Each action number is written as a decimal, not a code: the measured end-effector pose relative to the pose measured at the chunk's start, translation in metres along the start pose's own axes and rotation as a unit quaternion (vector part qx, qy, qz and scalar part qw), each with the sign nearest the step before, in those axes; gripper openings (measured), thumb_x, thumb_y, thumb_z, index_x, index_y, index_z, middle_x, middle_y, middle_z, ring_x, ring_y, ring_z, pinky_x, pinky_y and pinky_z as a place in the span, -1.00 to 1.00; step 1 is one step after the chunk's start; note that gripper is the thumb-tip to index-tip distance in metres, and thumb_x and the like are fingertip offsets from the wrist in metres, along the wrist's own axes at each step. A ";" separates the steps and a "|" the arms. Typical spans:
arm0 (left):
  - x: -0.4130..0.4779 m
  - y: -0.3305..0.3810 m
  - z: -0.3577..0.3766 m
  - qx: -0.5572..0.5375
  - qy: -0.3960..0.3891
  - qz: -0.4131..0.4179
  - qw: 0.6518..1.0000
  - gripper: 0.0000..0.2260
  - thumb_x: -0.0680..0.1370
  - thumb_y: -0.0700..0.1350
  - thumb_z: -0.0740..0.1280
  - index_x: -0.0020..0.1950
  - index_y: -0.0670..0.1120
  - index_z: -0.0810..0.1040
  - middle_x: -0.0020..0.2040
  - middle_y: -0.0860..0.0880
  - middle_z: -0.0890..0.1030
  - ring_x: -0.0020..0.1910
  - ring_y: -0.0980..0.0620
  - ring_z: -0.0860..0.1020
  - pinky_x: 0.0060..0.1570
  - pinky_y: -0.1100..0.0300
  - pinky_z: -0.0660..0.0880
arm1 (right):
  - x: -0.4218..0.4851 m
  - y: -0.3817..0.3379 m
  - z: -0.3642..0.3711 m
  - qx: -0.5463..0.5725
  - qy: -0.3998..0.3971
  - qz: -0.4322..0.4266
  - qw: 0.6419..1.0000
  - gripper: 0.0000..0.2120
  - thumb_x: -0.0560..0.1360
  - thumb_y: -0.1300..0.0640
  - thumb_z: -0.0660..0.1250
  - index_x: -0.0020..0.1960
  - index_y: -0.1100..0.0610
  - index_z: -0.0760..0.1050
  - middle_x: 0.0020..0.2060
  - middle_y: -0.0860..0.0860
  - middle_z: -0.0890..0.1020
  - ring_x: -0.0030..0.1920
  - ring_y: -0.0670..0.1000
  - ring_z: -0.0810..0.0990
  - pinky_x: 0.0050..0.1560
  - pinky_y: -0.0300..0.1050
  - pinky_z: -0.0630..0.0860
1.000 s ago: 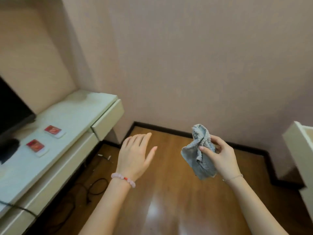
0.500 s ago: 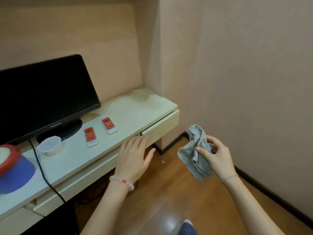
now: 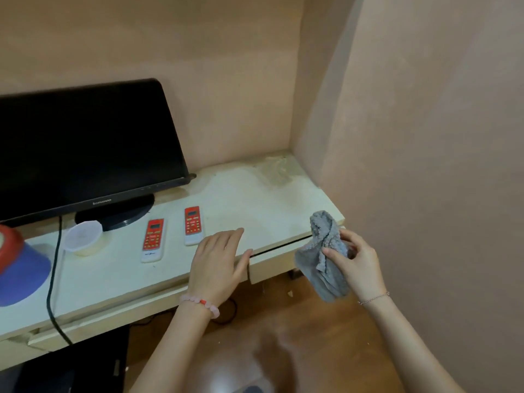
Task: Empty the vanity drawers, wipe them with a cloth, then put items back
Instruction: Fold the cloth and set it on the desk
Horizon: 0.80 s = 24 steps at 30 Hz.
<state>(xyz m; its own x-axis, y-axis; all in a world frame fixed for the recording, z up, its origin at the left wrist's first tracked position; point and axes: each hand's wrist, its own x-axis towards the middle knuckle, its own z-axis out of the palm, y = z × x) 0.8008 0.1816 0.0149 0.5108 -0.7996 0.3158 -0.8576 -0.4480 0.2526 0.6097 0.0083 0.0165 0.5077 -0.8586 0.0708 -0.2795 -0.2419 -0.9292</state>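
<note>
Since half a second ago the view has swung to face the furniture, and the left hand has moved from the air in front of the edge to the front lip of the worktop. The cloth has kept its place in the other hand.

The drawer sits under the worktop's right end, its pale front a little proud, with a dark gap along its top. It looks barely open, and its contents cannot be seen. A long drawer runs to its 9 o'clock and appears closed. The left hand's grip is released, fingers straight and together, with the thumb tip at the drawer's upper left corner. I cannot tell whether the palm rests on the edge or hovers just above it. At the drawer's 3 o'clock the right hand pinches the bunched grey cloth between thumb and fingers, and the loose end hangs over the floor.

As I judge it, the task is at its start: a drawer has to be pulled out and emptied before any wiping. The next move calls for the left fingers to hook the front's top edge, since no handle shows, and draw it straight out.

At the left hand's 10 o'clock lie two red remotes, side by side. Beyond them, toward 9 o'clock, stand a plastic cup and a dark monitor.
</note>
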 end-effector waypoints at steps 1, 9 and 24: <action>0.008 -0.004 0.005 0.001 -0.001 -0.009 1.000 -0.61 0.55 0.07 0.18 0.28 -0.12 0.49 0.15 -0.06 0.60 0.14 -0.07 0.55 0.16 0.06 0.42 | 0.015 0.001 0.005 0.001 -0.009 0.000 1.000 -0.64 0.37 0.23 0.47 0.14 0.07 0.51 0.05 0.00 0.61 0.01 -0.06 0.58 -0.01 -0.27 0.48; 0.097 -0.021 0.043 -0.133 -0.042 -0.070 0.988 -0.60 0.58 0.11 0.16 0.37 -0.02 0.37 0.29 0.03 0.48 0.28 0.05 0.40 0.26 0.18 0.28 | 0.113 0.001 0.067 -0.001 -0.051 -0.016 0.999 -0.61 0.37 0.24 0.46 0.18 0.09 0.50 0.08 0.00 0.57 0.00 0.01 0.57 0.01 -0.20 0.47; 0.208 -0.038 0.080 -0.534 -0.097 -0.269 0.796 -0.69 0.41 0.11 0.43 0.07 0.02 0.50 0.03 0.08 0.60 -0.06 0.13 0.62 -0.08 0.22 0.55 | 0.198 -0.008 0.129 0.114 -0.217 -0.011 0.969 -0.60 0.46 0.35 0.31 0.20 0.00 0.48 0.18 -0.06 0.52 0.15 -0.29 0.48 0.12 -0.37 0.45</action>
<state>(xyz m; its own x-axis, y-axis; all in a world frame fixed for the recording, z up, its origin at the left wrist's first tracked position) 0.9351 0.0002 -0.0025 0.6784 -0.7005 -0.2215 0.0743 -0.2344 0.9693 0.8176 -0.1014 -0.0084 0.8209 -0.5707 -0.0213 -0.1025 -0.1105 -0.9886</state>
